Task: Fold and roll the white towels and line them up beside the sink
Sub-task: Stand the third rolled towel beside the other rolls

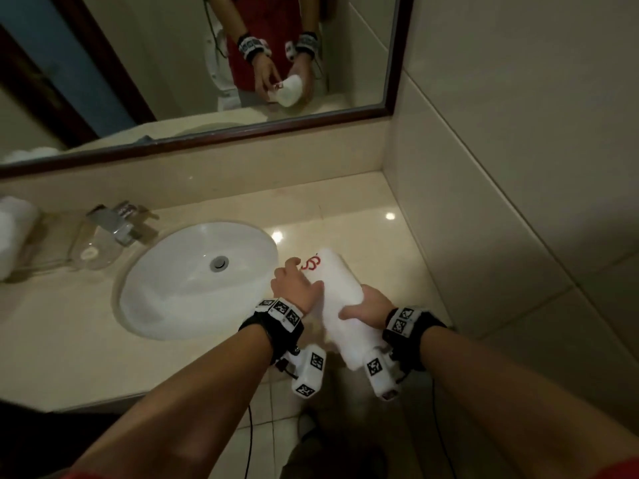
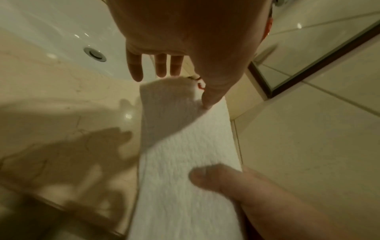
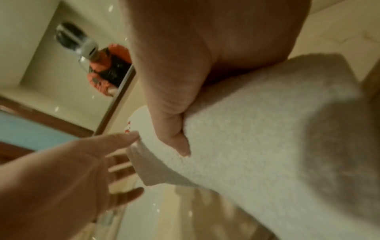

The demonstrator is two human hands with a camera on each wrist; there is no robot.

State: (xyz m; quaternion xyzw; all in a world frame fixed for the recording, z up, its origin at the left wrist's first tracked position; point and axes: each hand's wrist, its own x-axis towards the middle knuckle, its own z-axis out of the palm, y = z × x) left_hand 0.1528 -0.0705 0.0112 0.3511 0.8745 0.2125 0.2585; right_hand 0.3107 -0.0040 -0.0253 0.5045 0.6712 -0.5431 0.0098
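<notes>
Right hand (image 1: pixel 366 304) around nubby white towel (image 1: pixel 340 305), perhaps loosely rolled.

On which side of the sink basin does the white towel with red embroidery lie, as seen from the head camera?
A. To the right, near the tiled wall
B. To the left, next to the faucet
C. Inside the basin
A: the white towel lies on the countertop right of the sink basin, near the tiled wall.

The folded white terry towel (image 1: pixel 340 299) lies on the beige marble bench (image 1: pixel 345 209), right of the oval white sink (image 1: pixel 166 305); a chrome tap (image 1: pixel 119 221) stands behind.
</notes>
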